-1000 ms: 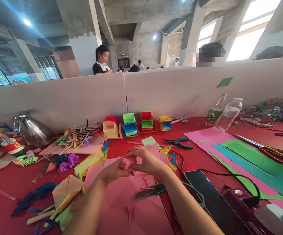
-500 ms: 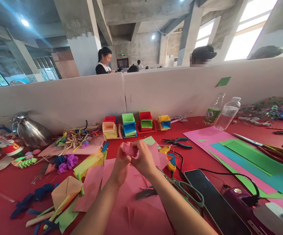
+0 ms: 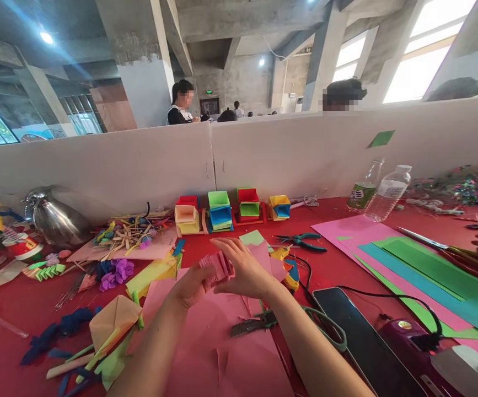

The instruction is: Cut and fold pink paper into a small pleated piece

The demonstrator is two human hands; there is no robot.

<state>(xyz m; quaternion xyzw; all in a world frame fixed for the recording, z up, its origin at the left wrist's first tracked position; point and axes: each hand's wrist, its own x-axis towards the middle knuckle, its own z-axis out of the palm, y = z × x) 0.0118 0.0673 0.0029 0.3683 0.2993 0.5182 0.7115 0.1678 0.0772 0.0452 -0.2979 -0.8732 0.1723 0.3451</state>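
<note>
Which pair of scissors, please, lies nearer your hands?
The green-handled scissors, partly hidden by the right forearm, blades over the pink sheet; the silver-bladed pair lies far right.

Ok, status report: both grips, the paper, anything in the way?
Left grip holding ridged pink paper bundle. Right grip curved around its end, contact unclear. Green-handled, dark-bladed scissors lying nearby.

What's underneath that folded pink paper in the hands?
Below the folded pink paper, a large pink sheet lies on the red table. The left hand and right hand cover what's just behind them, so that can't be seen.
</note>
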